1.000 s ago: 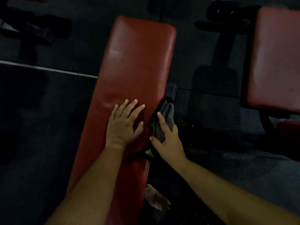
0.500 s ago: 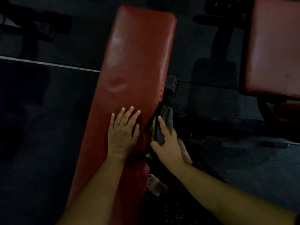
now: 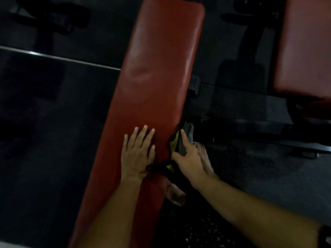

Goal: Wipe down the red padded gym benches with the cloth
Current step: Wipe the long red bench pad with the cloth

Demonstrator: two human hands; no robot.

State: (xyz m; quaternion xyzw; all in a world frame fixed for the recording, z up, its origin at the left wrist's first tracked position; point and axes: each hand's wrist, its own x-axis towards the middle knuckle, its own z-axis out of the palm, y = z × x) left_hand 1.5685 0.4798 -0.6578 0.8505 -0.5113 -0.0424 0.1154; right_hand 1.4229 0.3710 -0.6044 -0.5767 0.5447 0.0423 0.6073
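While the left hand (image 3: 138, 154) lies flat and empty on the bench (image 3: 157, 83), the right hand (image 3: 188, 156) presses the cloth (image 3: 184, 140) against its right edge, so the second bench (image 3: 304, 51) likely remains unwiped.

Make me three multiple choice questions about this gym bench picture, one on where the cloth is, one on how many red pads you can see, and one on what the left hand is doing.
1. Where is the cloth?
A. Against the right side edge of the near bench
B. On the floor at far left
C. On the far bench

2. How many red pads show?
A. One
B. Two
C. Four

3. What is the left hand doing?
A. Gripping the cloth
B. Making a raised fist
C. Lying flat on the pad

Answers:
1 A, the right hand presses it against the near bench side.
2 B, the near bench and another pad at right.
3 C, fingers straight on the red top.
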